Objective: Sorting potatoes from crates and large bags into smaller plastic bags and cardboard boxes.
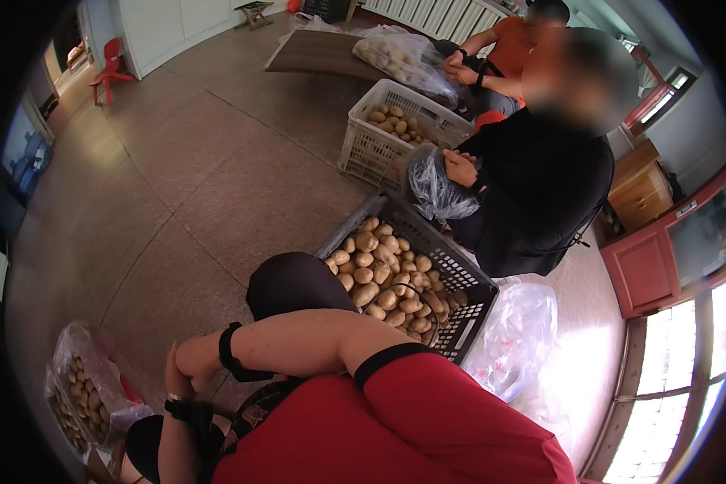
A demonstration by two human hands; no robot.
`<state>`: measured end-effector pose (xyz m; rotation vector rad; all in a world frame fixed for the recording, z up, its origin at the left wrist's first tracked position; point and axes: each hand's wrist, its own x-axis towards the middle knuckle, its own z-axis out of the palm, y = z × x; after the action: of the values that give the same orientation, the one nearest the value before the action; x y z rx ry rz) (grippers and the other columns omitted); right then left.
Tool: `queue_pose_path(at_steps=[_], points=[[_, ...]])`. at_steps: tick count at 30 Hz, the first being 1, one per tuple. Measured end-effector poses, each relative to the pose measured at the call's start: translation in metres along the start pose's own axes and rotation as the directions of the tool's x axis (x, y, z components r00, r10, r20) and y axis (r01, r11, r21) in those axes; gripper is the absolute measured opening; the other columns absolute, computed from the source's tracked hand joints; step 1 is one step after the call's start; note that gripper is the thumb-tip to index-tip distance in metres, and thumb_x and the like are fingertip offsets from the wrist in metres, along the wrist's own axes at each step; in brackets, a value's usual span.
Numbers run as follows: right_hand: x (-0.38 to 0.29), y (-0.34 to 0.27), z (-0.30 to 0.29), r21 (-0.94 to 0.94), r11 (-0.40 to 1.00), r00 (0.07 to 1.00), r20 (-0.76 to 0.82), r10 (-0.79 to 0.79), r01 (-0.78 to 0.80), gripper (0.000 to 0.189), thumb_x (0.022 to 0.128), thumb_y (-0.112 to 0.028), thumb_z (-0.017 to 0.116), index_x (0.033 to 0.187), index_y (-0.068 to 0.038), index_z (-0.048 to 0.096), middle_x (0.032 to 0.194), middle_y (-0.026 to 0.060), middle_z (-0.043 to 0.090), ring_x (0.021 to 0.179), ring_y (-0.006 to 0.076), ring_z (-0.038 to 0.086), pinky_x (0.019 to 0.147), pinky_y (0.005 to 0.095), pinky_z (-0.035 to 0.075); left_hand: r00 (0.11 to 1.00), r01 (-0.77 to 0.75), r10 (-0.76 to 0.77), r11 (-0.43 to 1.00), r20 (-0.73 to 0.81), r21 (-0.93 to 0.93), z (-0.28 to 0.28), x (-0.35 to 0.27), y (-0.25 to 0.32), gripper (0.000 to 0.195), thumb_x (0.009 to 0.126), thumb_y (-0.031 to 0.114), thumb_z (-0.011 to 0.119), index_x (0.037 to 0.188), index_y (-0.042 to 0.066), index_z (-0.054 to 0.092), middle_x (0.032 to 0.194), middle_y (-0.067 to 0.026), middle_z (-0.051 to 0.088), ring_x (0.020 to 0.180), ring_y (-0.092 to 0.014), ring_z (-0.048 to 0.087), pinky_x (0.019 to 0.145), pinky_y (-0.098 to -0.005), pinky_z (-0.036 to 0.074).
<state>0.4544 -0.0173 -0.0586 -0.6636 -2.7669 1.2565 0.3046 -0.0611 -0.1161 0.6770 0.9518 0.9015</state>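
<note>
My right hand (192, 365) and my left hand (174, 376) meet in front of my knees, at the lower left of the view. They touch each other, and their fingers are mostly hidden, so I cannot tell whether anything is between them. Black bands circle both wrists. A black plastic crate (487, 290) stands beyond my right arm, with many potatoes (381, 272) inside and a thin dark hoop over them. Clear plastic bags of potatoes (88, 402) stand on the floor at the lower left.
A person in black (532, 187) sits beside a white crate (363, 145) of potatoes, with a clear bag on the lap. Another person in orange (508, 48) sits farther back near a bag of potatoes (393, 54). A crumpled plastic bag (517, 333) lies right of the black crate.
</note>
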Motion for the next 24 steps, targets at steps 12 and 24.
queue_pose_path(at_steps=[12,24], points=[[0.021,0.015,0.022,0.080,0.988,0.991,0.001,-0.131,0.131,0.019,0.070,-0.019,0.062,0.067,-0.001,0.068,0.062,0.0103,0.063,0.057,0.0190,0.061,0.055,0.0322,0.046,0.989,0.099,-0.112,0.987,-0.101,-0.123,-0.032,0.001,-0.016,0.048,0.091,0.038,0.041,0.107,-0.005,0.057,0.096,-0.0128,0.064,0.089,-0.022,0.061,0.080,-0.0293,0.047],[0.036,0.006,0.040,0.256,0.956,0.980,0.101,-0.174,0.143,0.026,0.073,-0.025,0.063,0.074,0.000,0.067,0.069,0.0145,0.064,0.064,0.0239,0.062,0.061,0.0340,0.047,0.962,-0.035,0.044,0.999,-0.268,0.039,-0.050,-0.013,-0.032,0.035,0.089,0.039,0.046,0.096,0.008,0.061,0.090,-0.0075,0.060,0.084,-0.017,0.056,0.072,-0.0278,0.047]])
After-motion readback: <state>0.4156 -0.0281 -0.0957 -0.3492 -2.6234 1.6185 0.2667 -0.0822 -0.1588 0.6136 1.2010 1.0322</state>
